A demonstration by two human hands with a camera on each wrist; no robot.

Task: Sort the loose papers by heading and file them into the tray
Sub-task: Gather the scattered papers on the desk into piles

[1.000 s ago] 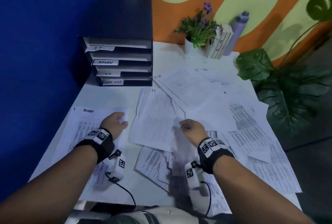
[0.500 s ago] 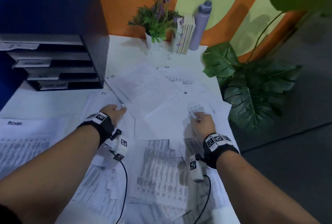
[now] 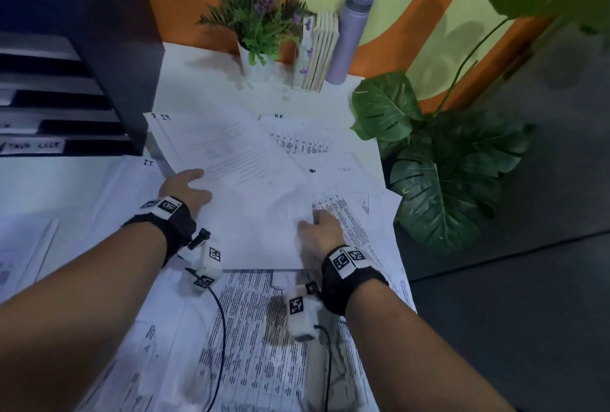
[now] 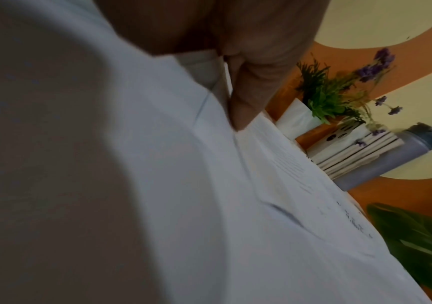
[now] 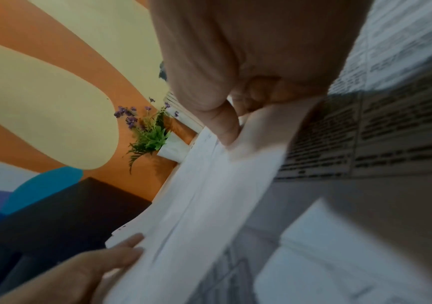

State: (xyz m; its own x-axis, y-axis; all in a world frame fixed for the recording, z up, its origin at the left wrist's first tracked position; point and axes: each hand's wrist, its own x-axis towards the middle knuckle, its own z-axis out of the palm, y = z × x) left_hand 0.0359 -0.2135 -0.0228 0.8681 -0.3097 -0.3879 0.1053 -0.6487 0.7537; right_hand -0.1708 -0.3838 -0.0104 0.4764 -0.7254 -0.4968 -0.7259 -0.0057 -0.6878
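the white table (image 3: 204,81) is covered almost edge to edge with loose papers (image 3: 251,329), many overlapping. at its far left corner stands the dark tray (image 3: 109,48), a stack of slots; the lowest label seems to read "task list", the others are too blurred. off the table's right edge spreads a big leafy plant (image 3: 439,167). along the back wall stand a purple bottle (image 3: 351,35), a row of thin books (image 3: 318,51) and a small potted flower (image 3: 260,28).

a sheet headed "it" (image 3: 227,150) lies slanted on top of the middle pile, near the tray's foot; a sheet headed "h.r." (image 3: 307,140) shows partly beyond it.

the left hand (image 3: 186,188) grips the near left edge of that top sheet, thumb on top. the right hand (image 3: 318,230) pinches a paper edge at the pile's right side, fingers curled.
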